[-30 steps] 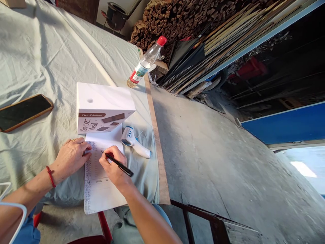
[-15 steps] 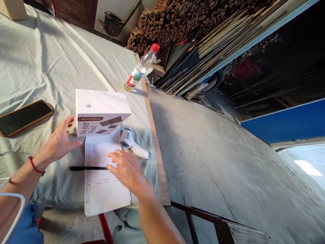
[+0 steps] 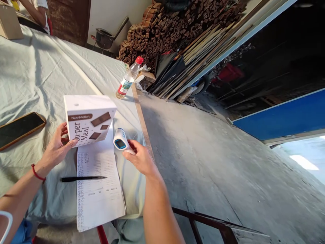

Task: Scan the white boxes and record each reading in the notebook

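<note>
My left hand [image 3: 59, 146] grips the near left corner of a white NutriMotion "Su-per Meal" box [image 3: 88, 128], thumb on the printed front and fingers along its side. The box tilts, its printed face towards me. Closed around the handle of a white and blue infrared thermometer [image 3: 121, 139] is my right hand [image 3: 139, 156]; the small screen faces me. Between my forearms lies an open notebook [image 3: 101, 203] with printed and handwritten lines, its upper end partly hidden by the box. A black pen [image 3: 83, 178] rests across it.
On the cloth-covered table [image 3: 50, 81] a phone [image 3: 21, 129] lies at left. A red-capped bottle [image 3: 128, 78] stands near the table's right edge. A cardboard box [image 3: 9, 22] and a person's arm [image 3: 37, 12] are at the far left. Stacked firewood [image 3: 157, 34] is behind.
My left hand has closed on the box and tilted it. My right hand has moved from above the notebook to the thermometer, gripped its handle and turned its screen towards me. The view has shifted.
</note>
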`<action>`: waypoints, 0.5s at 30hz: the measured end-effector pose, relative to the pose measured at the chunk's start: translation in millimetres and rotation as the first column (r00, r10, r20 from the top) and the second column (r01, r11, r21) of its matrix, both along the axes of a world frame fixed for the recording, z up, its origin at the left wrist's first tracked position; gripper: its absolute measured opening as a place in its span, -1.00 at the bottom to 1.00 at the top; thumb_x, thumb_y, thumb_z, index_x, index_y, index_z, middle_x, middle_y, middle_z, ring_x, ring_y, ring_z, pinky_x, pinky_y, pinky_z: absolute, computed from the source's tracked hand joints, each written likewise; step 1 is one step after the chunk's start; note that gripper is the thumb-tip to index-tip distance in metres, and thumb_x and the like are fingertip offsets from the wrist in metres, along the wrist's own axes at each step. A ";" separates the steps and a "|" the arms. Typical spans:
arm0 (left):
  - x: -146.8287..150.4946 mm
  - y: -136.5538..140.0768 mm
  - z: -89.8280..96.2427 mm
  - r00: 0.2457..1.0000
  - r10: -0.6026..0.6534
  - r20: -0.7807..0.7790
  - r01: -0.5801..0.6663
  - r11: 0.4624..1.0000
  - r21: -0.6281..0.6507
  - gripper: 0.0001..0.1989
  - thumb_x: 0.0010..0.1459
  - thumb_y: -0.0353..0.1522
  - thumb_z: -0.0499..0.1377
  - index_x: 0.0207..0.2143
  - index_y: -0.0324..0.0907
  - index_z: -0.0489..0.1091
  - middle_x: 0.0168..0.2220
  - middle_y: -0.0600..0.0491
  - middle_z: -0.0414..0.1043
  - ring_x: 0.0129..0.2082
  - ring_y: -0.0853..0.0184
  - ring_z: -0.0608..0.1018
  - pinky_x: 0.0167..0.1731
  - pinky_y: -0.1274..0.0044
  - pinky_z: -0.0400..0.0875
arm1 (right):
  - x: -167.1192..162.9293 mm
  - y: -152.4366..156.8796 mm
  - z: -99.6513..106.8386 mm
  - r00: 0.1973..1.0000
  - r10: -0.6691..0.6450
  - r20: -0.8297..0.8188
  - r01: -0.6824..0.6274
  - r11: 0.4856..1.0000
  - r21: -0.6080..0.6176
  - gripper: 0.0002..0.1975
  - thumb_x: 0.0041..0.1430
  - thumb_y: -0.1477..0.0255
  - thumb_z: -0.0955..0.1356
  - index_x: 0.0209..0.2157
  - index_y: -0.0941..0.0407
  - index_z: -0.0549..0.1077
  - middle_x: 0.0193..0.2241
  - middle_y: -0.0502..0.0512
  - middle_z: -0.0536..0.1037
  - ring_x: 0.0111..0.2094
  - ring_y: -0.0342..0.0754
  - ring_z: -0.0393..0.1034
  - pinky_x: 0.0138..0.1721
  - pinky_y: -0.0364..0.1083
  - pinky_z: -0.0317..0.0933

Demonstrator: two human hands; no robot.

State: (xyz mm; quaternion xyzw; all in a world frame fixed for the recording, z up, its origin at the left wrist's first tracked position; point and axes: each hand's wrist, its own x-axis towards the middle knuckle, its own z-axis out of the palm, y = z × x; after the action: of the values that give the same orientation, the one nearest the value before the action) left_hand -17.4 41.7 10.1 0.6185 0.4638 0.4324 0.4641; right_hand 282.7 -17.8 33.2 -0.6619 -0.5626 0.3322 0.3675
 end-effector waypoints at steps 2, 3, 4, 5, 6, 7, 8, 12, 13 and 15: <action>1.4 -1.3 -1.6 0.998 0.064 0.020 -0.064 0.998 -0.011 -0.33 0.19 0.02 0.23 0.20 -0.14 0.20 0.09 -0.15 0.42 0.06 0.06 0.50 -0.15 0.32 0.57 | -15.4 -2.8 6.2 0.956 0.043 -0.291 -0.037 0.999 0.028 -0.68 -0.05 0.23 0.43 -0.25 0.10 0.54 -0.42 0.02 0.55 -0.40 -0.03 0.42 -0.37 -0.10 0.28; 1.5 -1.3 -2.4 0.996 0.090 0.021 -0.089 0.996 -0.023 -0.35 0.21 0.05 0.20 0.19 -0.14 0.22 0.04 -0.13 0.46 0.00 0.07 0.52 -0.21 0.35 0.56 | -25.5 -3.9 7.1 0.907 0.059 -0.417 -0.056 0.998 0.018 -0.69 -0.04 0.20 0.43 -0.31 0.11 0.54 -0.44 0.03 0.53 -0.42 -0.04 0.41 -0.38 -0.11 0.29; 1.4 -0.9 -2.9 0.994 0.106 0.016 -0.106 0.994 -0.039 -0.35 0.22 0.07 0.17 0.18 -0.14 0.26 -0.01 -0.12 0.49 -0.07 0.09 0.54 -0.27 0.37 0.54 | -36.7 -4.8 6.6 0.853 0.063 -0.518 -0.073 0.997 0.000 -0.70 -0.04 0.18 0.44 -0.36 0.12 0.54 -0.46 0.04 0.52 -0.43 -0.06 0.39 -0.39 -0.11 0.29; 1.2 -0.2 -2.6 0.994 0.113 0.005 -0.113 0.992 -0.056 -0.35 0.22 0.09 0.15 0.16 -0.15 0.29 -0.06 -0.11 0.52 -0.14 0.11 0.56 -0.31 0.39 0.52 | -48.0 -5.3 5.0 0.801 0.067 -0.594 -0.099 0.995 -0.021 -0.69 -0.05 0.17 0.45 -0.38 0.12 0.54 -0.44 0.05 0.52 -0.43 -0.06 0.40 -0.38 -0.10 0.30; 1.0 0.4 -1.5 0.994 0.110 -0.006 -0.110 0.992 -0.069 -0.35 0.22 0.11 0.14 0.15 -0.16 0.32 -0.09 -0.10 0.53 -0.19 0.13 0.56 -0.34 0.39 0.51 | -58.8 -5.4 2.6 0.757 0.071 -0.650 -0.126 0.991 -0.039 -0.68 -0.07 0.16 0.47 -0.38 0.13 0.54 -0.44 0.06 0.53 -0.44 -0.06 0.40 -0.38 -0.10 0.31; 1.0 0.9 0.4 0.995 0.099 -0.013 -0.100 0.992 -0.074 -0.35 0.22 0.12 0.13 0.13 -0.16 0.35 -0.11 -0.09 0.55 -0.21 0.13 0.56 -0.34 0.39 0.51 | -68.5 -5.3 -0.2 0.724 0.074 -0.685 -0.149 0.988 -0.050 -0.67 -0.07 0.15 0.47 -0.37 0.13 0.54 -0.43 0.06 0.52 -0.44 -0.07 0.39 -0.37 -0.09 0.32; 1.2 1.1 2.9 0.996 0.087 -0.013 -0.087 0.994 -0.068 -0.36 0.22 0.12 0.14 0.10 -0.16 0.39 -0.12 -0.07 0.55 -0.20 0.12 0.57 -0.31 0.38 0.52 | -76.4 -5.0 -3.0 0.701 0.073 -0.709 -0.164 0.985 -0.060 -0.66 -0.07 0.13 0.48 -0.37 0.12 0.54 -0.43 0.06 0.52 -0.44 -0.07 0.39 -0.37 -0.09 0.32; 1.5 -0.7 12.6 1.000 0.024 0.006 -0.024 1.000 -0.013 -0.43 0.24 0.09 0.14 0.05 -0.13 0.46 -0.04 -0.05 0.56 -0.02 0.02 0.55 0.03 0.24 0.48 | -90.7 -3.1 -10.6 0.682 0.069 -0.728 -0.179 0.981 -0.074 -0.60 -0.04 0.04 0.49 -0.37 0.10 0.53 -0.44 0.06 0.52 -0.44 -0.06 0.39 -0.38 -0.08 0.34; 1.0 -1.6 13.8 1.000 0.005 0.008 -0.005 1.000 -0.007 -0.44 0.24 0.09 0.15 0.06 -0.13 0.46 -0.01 -0.06 0.55 0.03 0.00 0.53 0.09 0.21 0.45 | -91.5 -2.7 -11.4 0.681 0.070 -0.729 -0.181 0.981 -0.075 -0.57 -0.04 0.02 0.49 -0.35 0.10 0.54 -0.43 0.07 0.53 -0.43 -0.06 0.40 -0.38 -0.08 0.34; -0.6 -3.3 14.5 1.000 -0.029 -0.003 0.029 1.000 -0.002 -0.43 0.24 0.08 0.16 0.08 -0.13 0.45 0.03 -0.07 0.54 0.09 -0.03 0.50 0.15 0.17 0.40 | -92.7 -2.6 -12.3 0.673 0.063 -0.737 -0.175 0.982 -0.076 -0.51 -0.06 -0.03 0.49 -0.32 0.11 0.55 -0.40 0.09 0.55 -0.41 -0.05 0.41 -0.38 -0.07 0.34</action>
State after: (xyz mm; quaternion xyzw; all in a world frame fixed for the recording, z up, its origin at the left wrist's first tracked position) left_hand -18.0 38.4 24.6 0.6254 0.4559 0.4243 0.4702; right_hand 190.0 -20.4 20.8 -0.4602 -0.3864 0.6304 0.4914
